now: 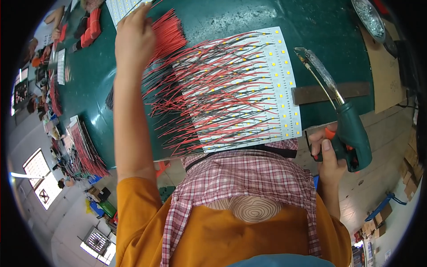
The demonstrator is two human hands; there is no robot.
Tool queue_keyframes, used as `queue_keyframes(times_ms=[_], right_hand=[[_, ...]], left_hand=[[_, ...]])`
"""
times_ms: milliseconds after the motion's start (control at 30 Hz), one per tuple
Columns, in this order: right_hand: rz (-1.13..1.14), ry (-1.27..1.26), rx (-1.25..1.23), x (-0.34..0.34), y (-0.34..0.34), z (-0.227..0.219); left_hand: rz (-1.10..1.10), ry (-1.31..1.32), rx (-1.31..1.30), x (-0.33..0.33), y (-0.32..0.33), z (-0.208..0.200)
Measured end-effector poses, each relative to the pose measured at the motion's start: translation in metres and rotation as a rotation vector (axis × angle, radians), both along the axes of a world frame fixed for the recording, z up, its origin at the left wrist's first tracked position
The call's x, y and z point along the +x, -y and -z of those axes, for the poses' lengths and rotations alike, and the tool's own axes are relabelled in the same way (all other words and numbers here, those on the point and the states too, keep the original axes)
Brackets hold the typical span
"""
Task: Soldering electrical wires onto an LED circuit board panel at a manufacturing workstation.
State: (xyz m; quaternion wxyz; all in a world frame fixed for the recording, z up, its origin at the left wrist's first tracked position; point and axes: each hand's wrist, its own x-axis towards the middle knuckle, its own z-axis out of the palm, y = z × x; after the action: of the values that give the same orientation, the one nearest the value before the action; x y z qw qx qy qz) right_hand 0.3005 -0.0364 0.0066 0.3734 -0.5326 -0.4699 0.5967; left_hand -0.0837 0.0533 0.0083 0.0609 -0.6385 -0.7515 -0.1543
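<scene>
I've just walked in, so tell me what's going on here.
The person's right hand holds a green soldering gun, its tip off to the right of a white LED board with red and black wires spread across it. The left hand is by a second board and a red wire bundle; whether it grips anything is unclear.

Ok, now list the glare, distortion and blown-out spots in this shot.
Head view: whitish glare marks the green table, at the top middle and toward the left; head view: the left-hand window is washed out nearly white; head view: fisheye bending bows the right edge of the LED board, and black fills the corners; head view: the soldering gun looks fairly sharp.
</scene>
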Motion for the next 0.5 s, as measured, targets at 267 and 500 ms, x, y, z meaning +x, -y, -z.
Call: queue_keyframes(times_ms=[267, 500], right_hand=[[0.010, -0.032, 0.010, -0.005, 0.005, 0.004], [0.044, -0.047, 0.027, -0.004, 0.008, 0.006]], left_hand=[[0.292, -0.034, -0.082, -0.069, -0.018, 0.029], [0.296, 0.261, -0.316, -0.056, -0.007, 0.011]])
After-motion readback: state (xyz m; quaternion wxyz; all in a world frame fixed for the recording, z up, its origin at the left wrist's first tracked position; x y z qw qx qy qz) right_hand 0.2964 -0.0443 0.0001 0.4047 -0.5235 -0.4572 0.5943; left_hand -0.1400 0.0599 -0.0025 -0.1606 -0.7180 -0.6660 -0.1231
